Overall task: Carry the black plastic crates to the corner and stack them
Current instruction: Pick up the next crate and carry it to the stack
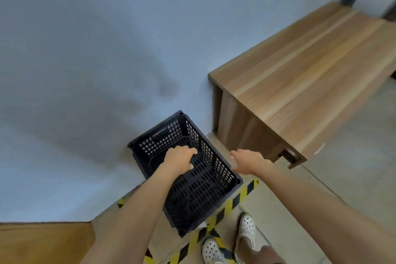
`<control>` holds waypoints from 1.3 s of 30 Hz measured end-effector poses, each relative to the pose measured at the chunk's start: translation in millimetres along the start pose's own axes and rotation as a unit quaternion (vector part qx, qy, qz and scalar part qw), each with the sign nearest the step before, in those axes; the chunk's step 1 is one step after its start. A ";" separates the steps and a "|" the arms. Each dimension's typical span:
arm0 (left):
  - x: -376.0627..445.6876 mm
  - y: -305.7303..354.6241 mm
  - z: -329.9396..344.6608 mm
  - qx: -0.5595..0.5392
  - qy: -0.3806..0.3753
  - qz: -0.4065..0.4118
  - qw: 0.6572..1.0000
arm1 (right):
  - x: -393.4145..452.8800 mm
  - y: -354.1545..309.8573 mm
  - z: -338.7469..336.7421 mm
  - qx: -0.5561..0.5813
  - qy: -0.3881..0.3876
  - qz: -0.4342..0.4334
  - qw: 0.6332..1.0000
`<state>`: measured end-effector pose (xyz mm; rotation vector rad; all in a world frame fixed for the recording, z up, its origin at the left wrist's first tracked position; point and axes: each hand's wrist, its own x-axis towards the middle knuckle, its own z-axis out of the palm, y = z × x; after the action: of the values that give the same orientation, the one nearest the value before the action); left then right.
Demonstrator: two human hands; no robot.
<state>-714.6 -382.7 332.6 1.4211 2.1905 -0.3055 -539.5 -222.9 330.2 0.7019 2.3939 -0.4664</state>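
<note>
A person looks down at their two bare arms reaching toward a black crate (192,180) on the floor. The crate is an open-topped, perforated plastic box, sitting upright with its open mouth facing up. Its long axis runs diagonally, from the upper left, where one short end lies against a pale blue wall (90,53), down to the lower right, toward the person's feet. The near end rests over a strip of yellow and black tape (222,212) on the floor. The left hand (180,161) is lowered into the crate near its far end, fingers curled loosely with the knuckles up; it seems to rest against the inner wall or floor, though the view does not make clear whether it grips anything. The right hand (248,162) hovers just beside the crate's right long wall, fingers spread and open, holding nothing and not touching the rim. To the right of the crate stands a low wooden cabinet (300,83), its end also against the wall, with a narrow strip of floor between it and the crate. A brown surface (42,242) fills the lower left corner. Two white perforated shoes (231,240) show at the bottom edge.
</note>
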 end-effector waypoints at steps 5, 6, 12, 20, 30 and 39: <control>26.5 113.1 -46.8 0.098 0.011 0.170 0.980 | -78.2 88.5 -4.1 0.115 0.060 0.098 0.987; 29.2 128.1 -51.1 0.105 0.002 0.188 0.977 | -86.4 98.1 -2.9 0.123 0.067 0.110 0.984; 47.2 317.6 -57.4 0.206 -0.046 0.354 0.911 | -212.2 221.5 52.8 0.227 0.097 0.243 0.938; 19.0 625.3 -16.9 0.337 -0.053 0.486 0.805 | -437.8 380.4 213.7 0.334 0.077 0.440 0.830; -73.4 882.4 87.4 0.412 -0.088 0.631 0.651 | -618.1 409.4 392.8 0.466 0.059 0.596 0.651; -92.0 1015.7 149.6 0.533 -0.103 0.663 0.516 | -672.4 413.6 461.4 0.565 0.017 0.643 0.517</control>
<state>272.8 -87.1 339.7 2.8973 -0.0534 -1.1636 364.5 -360.4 335.3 2.6183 0.5951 -1.1933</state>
